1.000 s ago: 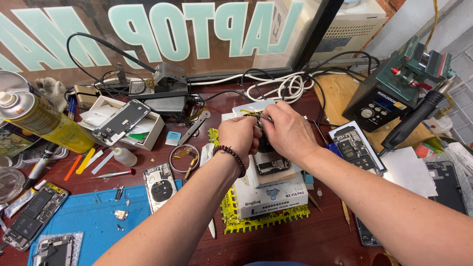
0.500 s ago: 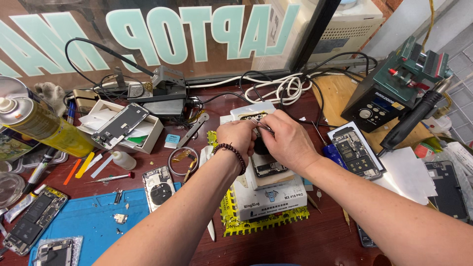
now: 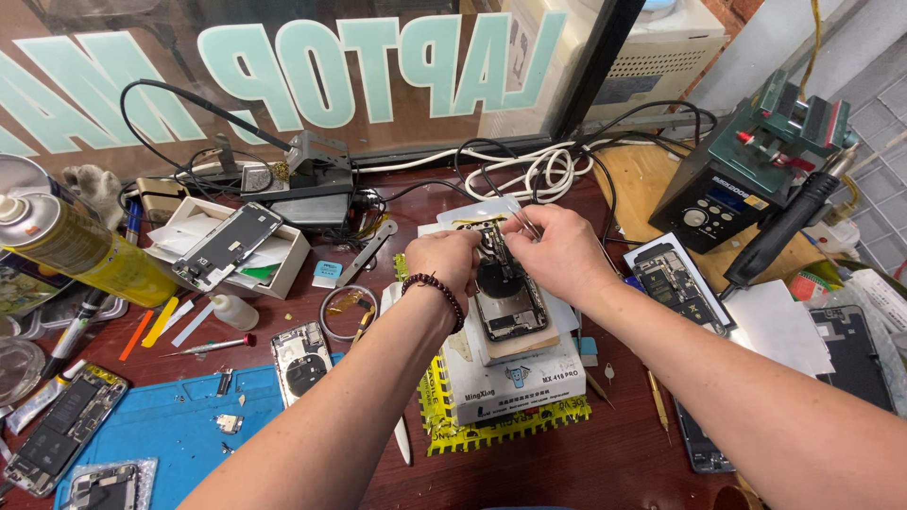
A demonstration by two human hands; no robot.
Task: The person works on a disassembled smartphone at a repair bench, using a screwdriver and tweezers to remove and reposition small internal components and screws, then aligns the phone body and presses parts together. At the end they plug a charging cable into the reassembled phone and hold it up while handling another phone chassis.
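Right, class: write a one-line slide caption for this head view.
Two bare hands, left hand and right hand, work on an opened phone resting on a white box amid repair tools.

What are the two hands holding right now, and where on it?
The left hand grips the opened phone at its upper left edge. The right hand pinches thin tweezers over the phone's top end.

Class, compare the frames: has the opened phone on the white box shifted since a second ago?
No. The opened phone sits in the same spot on the white box, with both hands at its top end; only the camera view drifts slightly.
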